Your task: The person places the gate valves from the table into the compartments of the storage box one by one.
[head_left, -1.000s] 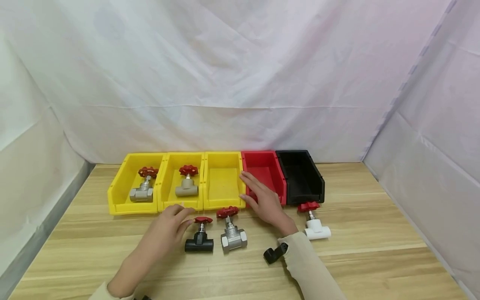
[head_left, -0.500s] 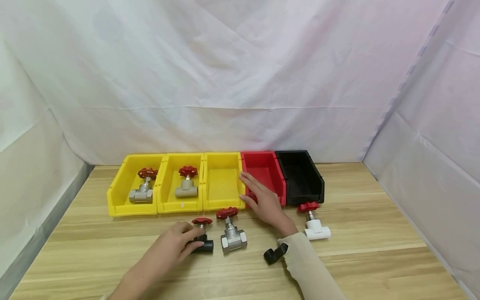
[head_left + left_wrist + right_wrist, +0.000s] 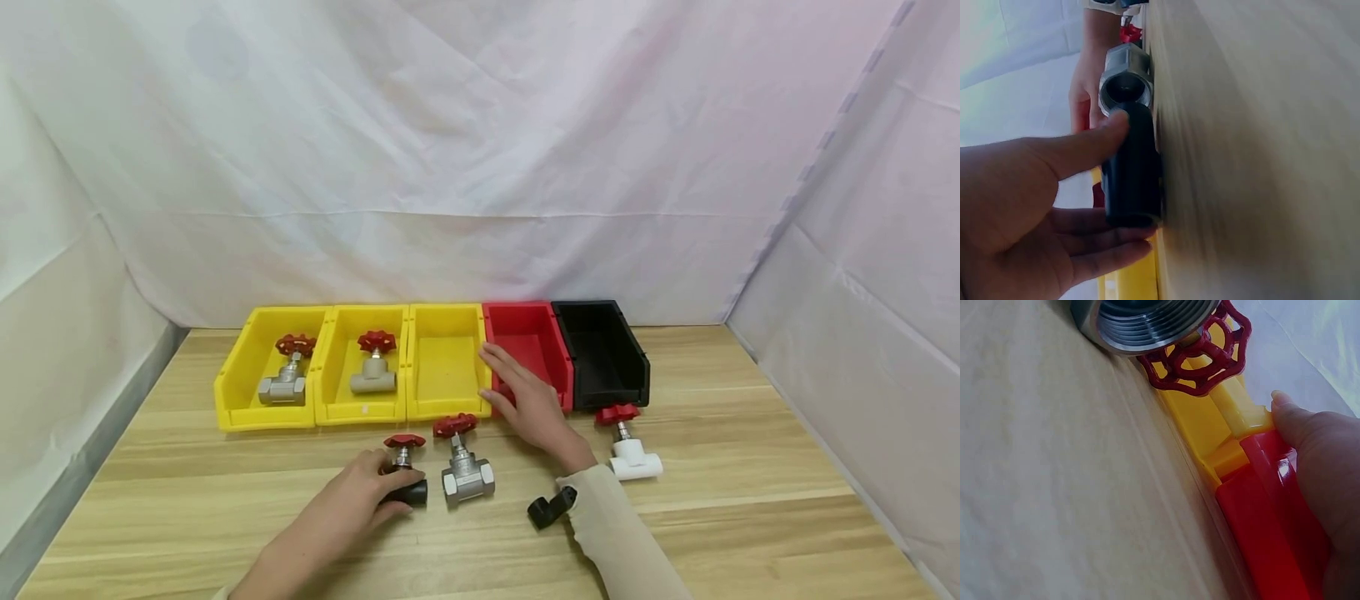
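My left hand (image 3: 356,496) holds a black plastic gate valve (image 3: 412,494) on the table, thumb and fingers either side of its pipe body. Its red handwheel (image 3: 405,440) points toward the bins. In the left wrist view, the thumb lies on the black valve body (image 3: 1134,172), with fingers across from it. Just to its right sits a steel valve (image 3: 467,478) with a red handwheel. My right hand (image 3: 531,407) rests with extended fingers over the front of the red bin (image 3: 564,350), fingertips at the wall of the neighbouring yellow bin (image 3: 446,408).
Two yellow bins at left hold a steel valve (image 3: 283,387) and a beige valve (image 3: 373,379). A black bin (image 3: 633,354) ends the row at right. Before it lies a white valve (image 3: 633,460). A black wrist device (image 3: 551,507) sits by the right sleeve.
My left hand has come down from beside the black valve's handwheel to its body and taken hold of it. The right hand stays where it was.
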`<state>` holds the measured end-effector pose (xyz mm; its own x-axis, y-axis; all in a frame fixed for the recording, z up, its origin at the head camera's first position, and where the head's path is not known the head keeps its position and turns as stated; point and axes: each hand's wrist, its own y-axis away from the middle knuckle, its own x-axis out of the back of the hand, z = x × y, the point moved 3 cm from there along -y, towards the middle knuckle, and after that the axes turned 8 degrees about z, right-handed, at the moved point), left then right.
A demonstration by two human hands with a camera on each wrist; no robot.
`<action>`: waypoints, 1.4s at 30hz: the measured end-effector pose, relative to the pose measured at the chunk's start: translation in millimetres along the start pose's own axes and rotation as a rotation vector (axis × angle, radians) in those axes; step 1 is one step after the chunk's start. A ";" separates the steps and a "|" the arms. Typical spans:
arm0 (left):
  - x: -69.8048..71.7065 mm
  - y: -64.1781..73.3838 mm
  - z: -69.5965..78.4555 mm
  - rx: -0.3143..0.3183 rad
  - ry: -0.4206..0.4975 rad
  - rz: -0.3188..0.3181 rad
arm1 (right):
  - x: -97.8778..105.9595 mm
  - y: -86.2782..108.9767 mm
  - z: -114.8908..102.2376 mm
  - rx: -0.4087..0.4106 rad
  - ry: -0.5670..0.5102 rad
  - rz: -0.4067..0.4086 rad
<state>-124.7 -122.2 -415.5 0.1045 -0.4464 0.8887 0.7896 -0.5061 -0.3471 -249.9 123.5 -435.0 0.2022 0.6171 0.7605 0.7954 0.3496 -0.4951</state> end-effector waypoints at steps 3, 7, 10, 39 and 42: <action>-0.8 -2.8 1.7 0.011 -0.003 -0.030 | -0.7 0.2 0.7 0.004 0.002 0.004; -2.4 -5.8 3.4 0.017 -0.010 -0.047 | -1.5 0.7 0.9 0.016 -0.004 0.008; -3.6 -6.3 3.8 0.017 -0.017 -0.041 | -1.7 0.6 0.6 0.018 -0.008 0.008; -6.8 -6.7 6.3 0.021 -0.071 0.001 | -0.7 0.3 1.5 -0.002 -0.005 -0.001; -6.9 -6.3 6.0 0.014 -0.086 0.003 | -0.9 0.5 1.4 -0.007 -0.008 -0.010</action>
<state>-126.8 -111.5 -417.7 0.1577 -0.3827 0.9103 0.7976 -0.4941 -0.3459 -250.5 124.2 -436.5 0.1902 0.6191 0.7620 0.8011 0.3508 -0.4850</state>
